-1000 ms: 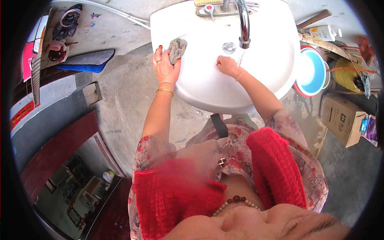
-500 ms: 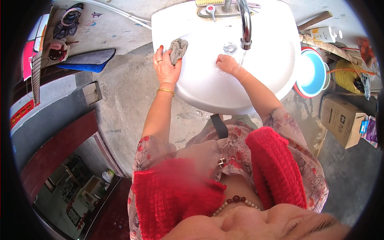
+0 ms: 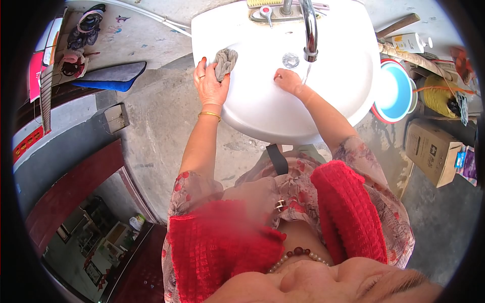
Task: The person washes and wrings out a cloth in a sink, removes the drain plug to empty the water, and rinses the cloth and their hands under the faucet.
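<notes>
My left hand (image 3: 209, 87) rests at the left rim of a white washbasin (image 3: 252, 108), its fingers closed on a crumpled grey cloth (image 3: 226, 64). Inside the bowl, my right hand (image 3: 288, 81) is curled like a loose fist, just below the drain stopper (image 3: 290, 61). Whatever its fingers hold, if anything, is hidden. A thin stream of water falls from the chrome tap (image 3: 309, 38) beside my right wrist.
A brush (image 3: 263, 3) lies behind the tap by its red-dotted handle (image 3: 266, 11). Right of the basin are a blue tub (image 3: 394, 91), a pump bottle (image 3: 408, 43) and a cardboard box (image 3: 429, 151). A doorway opens at lower left.
My right hand has barely shifted in the bowl, and the splashing water by its fingers shows less. My left hand and the cloth stay in place.
</notes>
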`<state>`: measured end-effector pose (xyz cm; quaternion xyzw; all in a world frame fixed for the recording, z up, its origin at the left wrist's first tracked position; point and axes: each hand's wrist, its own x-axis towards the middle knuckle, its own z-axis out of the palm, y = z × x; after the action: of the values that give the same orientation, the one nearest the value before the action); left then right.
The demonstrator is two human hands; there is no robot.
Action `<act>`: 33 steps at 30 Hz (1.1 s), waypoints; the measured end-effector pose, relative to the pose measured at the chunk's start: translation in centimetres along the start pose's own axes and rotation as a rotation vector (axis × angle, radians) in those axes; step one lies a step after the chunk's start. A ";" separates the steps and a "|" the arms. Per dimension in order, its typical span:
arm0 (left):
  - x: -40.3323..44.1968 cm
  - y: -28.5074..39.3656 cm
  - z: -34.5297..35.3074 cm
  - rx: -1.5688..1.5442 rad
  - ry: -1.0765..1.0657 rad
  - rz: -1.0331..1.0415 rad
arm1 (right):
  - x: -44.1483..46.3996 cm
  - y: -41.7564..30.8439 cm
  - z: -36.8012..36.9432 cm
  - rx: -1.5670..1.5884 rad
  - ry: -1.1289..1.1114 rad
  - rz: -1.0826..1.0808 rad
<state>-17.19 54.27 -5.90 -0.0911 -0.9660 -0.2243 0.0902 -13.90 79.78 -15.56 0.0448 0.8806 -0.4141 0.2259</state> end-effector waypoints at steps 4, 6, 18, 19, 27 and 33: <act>0.0 0.0 0.0 -0.006 0.000 -0.002 | 0.0 0.3 0.2 0.008 0.008 0.009; 0.0 0.0 0.0 -0.005 -0.003 -0.004 | 0.1 0.4 0.3 0.019 0.018 0.009; 0.0 -0.1 0.0 0.005 -0.001 0.002 | -0.1 0.9 0.6 0.071 0.026 0.023; 0.0 -0.1 0.0 0.007 -0.001 0.002 | -0.1 0.9 0.6 0.069 0.024 0.032; 0.0 -0.2 0.2 -0.017 0.010 -0.020 | -0.5 0.5 0.4 0.066 0.039 0.022; 0.0 -0.2 0.1 0.003 0.005 0.001 | -0.2 3.3 1.1 0.233 -0.011 -0.115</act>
<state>-17.26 54.17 -6.04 -0.0908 -0.9661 -0.2232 0.0930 -12.44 81.13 -18.37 0.0179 0.8263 -0.5262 0.2000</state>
